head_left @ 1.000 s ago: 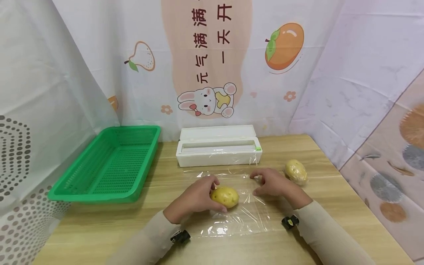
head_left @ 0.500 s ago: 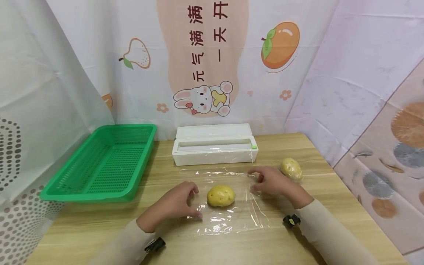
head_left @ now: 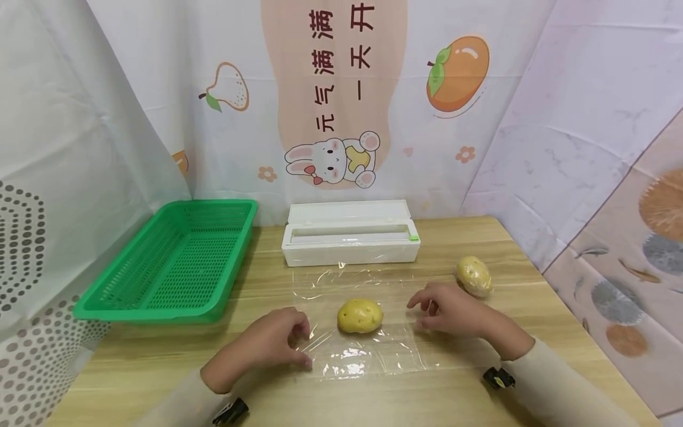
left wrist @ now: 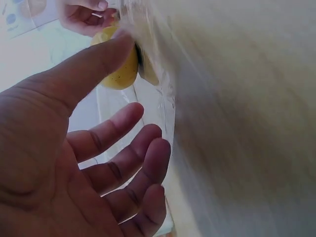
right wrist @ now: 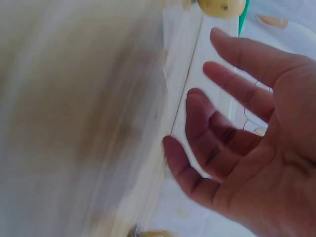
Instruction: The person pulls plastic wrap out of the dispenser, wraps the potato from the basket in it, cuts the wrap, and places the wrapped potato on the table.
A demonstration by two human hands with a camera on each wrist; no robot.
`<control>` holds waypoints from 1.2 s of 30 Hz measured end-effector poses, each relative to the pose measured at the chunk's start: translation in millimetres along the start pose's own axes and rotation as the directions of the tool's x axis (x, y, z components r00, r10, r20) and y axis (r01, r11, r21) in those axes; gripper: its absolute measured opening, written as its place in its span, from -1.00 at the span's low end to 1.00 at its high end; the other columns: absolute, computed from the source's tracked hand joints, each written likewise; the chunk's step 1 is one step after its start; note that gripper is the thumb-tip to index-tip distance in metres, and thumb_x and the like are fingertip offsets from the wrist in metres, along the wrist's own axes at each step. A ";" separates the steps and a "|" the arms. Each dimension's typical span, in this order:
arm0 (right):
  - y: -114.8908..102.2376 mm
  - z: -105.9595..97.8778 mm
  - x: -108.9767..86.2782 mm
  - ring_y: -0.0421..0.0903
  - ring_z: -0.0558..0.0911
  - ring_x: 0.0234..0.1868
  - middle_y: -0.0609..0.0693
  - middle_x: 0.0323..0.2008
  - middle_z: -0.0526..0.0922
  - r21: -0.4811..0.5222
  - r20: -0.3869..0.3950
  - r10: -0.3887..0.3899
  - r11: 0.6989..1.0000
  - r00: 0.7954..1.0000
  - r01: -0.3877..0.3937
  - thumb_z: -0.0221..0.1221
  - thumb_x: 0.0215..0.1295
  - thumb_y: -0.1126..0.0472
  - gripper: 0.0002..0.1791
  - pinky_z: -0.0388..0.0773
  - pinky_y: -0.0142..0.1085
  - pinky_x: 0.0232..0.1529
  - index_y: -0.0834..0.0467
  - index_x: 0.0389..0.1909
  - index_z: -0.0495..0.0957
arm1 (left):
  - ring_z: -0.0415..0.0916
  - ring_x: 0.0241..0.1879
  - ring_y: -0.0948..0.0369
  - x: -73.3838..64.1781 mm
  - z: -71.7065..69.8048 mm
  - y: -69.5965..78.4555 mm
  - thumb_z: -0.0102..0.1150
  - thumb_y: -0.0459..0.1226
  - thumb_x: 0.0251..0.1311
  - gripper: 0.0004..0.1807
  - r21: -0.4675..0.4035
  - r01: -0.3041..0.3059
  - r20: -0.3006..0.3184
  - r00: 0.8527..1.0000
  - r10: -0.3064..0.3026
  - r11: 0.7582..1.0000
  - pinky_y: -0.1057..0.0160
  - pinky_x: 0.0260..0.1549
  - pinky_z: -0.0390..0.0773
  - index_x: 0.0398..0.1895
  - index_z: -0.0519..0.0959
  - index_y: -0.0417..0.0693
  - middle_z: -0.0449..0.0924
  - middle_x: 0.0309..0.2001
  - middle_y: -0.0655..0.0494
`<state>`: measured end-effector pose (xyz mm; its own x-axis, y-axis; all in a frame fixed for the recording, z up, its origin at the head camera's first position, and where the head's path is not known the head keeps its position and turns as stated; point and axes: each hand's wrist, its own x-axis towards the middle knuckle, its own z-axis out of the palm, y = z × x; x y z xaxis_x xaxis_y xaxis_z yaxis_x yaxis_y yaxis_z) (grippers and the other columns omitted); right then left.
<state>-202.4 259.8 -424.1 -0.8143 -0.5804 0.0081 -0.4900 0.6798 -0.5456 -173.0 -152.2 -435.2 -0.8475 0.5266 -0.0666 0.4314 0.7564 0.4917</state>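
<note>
A yellow potato lies on a sheet of clear plastic wrap spread on the wooden table. My left hand is at the sheet's left edge, thumb and fingers parted and loosely bent, with nothing in its grasp. Across from it, my right hand hovers by the sheet's right edge, fingers relaxed. The left wrist view shows the loosely curled fingers with the potato beyond the thumb. In the right wrist view the palm faces the table and holds nothing.
Behind the sheet stands an open white wrap dispenser box with a green slider. A green plastic basket sits at the left. Another potato, wrapped in film, lies beyond my right wrist. Fabric curtains enclose the table.
My left hand has let go of the potato and drawn back leftward to the sheet's edge. My right hand has moved slightly right and nearer, away from the film. The potato stays on the sheet.
</note>
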 end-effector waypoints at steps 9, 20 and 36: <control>-10.6 9.3 -18.7 -0.23 0.62 -0.27 -0.17 -0.27 0.67 0.044 0.071 -0.146 0.989 0.987 0.143 0.54 0.12 0.05 -0.68 0.62 -0.32 -0.21 -0.11 -0.10 0.74 | 0.47 -0.29 0.33 -10.0 -2.0 -2.3 0.67 0.10 -0.21 -0.57 -0.020 -0.143 0.050 0.988 0.144 0.990 0.33 -0.21 0.51 -0.35 0.64 0.24 0.54 -0.34 0.33; -16.4 16.1 -34.5 -0.33 0.57 -0.29 -0.25 -0.32 0.63 0.096 0.196 -0.205 0.977 0.959 0.189 0.62 -0.09 0.04 -0.63 0.58 -0.39 -0.24 -0.17 -0.25 0.69 | 0.44 -0.35 0.45 -16.8 -0.4 -6.5 0.66 -0.12 -0.13 -0.69 -0.061 -0.269 0.166 0.947 0.275 0.961 0.45 -0.29 0.49 -0.37 0.65 0.24 0.51 -0.40 0.43; -9.9 19.5 -35.6 -0.39 0.55 -0.36 -0.30 -0.39 0.59 0.044 0.160 -0.189 0.982 0.969 0.184 0.40 0.14 0.37 -0.71 0.58 -0.42 -0.32 -0.13 -0.30 0.69 | 0.46 -0.40 0.42 -21.9 -8.2 -9.2 0.43 -0.32 0.02 -0.81 -0.079 -0.270 0.158 0.947 0.279 0.960 0.45 -0.32 0.49 -0.46 0.65 0.23 0.53 -0.44 0.51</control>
<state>-162.5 265.0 -435.3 -0.6465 -0.7626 -0.0233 -0.6176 0.5410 -0.5709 -161.0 -173.8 -431.1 -0.6332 0.7714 -0.0630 0.6184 0.5532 0.5582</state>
